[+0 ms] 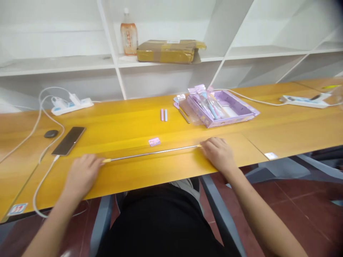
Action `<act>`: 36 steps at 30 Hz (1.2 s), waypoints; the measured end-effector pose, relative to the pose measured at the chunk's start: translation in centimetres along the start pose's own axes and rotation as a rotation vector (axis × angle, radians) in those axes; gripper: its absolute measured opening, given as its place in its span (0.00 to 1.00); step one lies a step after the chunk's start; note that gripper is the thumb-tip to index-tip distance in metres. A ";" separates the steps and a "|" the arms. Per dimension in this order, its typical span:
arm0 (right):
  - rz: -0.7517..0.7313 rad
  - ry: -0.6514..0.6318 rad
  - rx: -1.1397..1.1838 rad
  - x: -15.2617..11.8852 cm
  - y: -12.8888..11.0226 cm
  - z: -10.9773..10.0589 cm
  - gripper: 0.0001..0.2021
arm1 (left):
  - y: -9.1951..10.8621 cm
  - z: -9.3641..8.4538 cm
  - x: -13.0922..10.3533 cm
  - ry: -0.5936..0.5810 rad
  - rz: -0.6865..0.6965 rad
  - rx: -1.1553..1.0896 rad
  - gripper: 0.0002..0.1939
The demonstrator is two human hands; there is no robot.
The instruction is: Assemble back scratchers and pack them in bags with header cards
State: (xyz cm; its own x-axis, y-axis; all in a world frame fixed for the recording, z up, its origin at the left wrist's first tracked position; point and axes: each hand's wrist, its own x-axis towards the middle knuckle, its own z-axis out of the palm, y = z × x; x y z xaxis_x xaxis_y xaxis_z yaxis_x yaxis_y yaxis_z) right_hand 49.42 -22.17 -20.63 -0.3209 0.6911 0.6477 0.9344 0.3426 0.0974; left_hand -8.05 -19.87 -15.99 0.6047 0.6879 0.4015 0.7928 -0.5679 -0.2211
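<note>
A thin silvery rod [154, 153] with pale yellow ends stretches level between my hands, low over the front of the wooden table. My left hand [84, 175] is closed on its left end, and my right hand [217, 151] pinches the right end. Just beyond the rod lies a small pink printed card [154, 141]. Farther back are a pink stick [162, 115] and a blue stick [165, 115], side by side. To their right stands a purple box [233, 119] with wrapped pens [210, 105] inside. A slim metal tool [184, 116] lies at its left.
A phone [69, 141] on a white cable and a dark round object [51, 134] lie at left. Power strips [72, 106] sit at both sides. Shelves behind hold a bottle [129, 37] and a taped carton [167, 51]. The table's front edge [171, 181] runs near my body.
</note>
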 end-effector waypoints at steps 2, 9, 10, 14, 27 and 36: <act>0.049 0.014 -0.042 -1.6 3.9 -0.4 0.06 | -2.7 0.1 -1.3 -0.012 -0.084 -0.001 0.17; 0.258 -0.045 0.039 -3.4 7.6 0.2 0.07 | -3.1 1.5 -1.4 0.028 -0.105 -0.029 0.17; 0.283 -0.038 0.064 -3.3 7.5 0.4 0.07 | -2.9 1.6 -1.2 0.037 -0.103 -0.024 0.17; 0.334 -0.020 0.141 -3.4 7.5 0.7 0.08 | -2.9 2.0 -1.1 0.048 -0.069 -0.028 0.18; 0.166 0.013 0.062 -3.6 6.8 -0.5 0.05 | -2.6 1.4 -1.9 0.102 0.007 -0.134 0.12; 0.069 0.016 0.015 -3.3 5.2 -0.8 0.05 | 0.1 1.3 -0.8 0.100 0.065 -0.164 0.11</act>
State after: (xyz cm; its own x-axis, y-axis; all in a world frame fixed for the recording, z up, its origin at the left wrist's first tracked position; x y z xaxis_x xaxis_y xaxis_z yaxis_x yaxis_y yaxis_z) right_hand 55.47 -23.16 -21.59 -0.2534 0.7034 0.6641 0.9517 0.3043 0.0408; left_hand -8.34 -19.89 -17.50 0.6367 0.6037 0.4797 0.7247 -0.6811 -0.1047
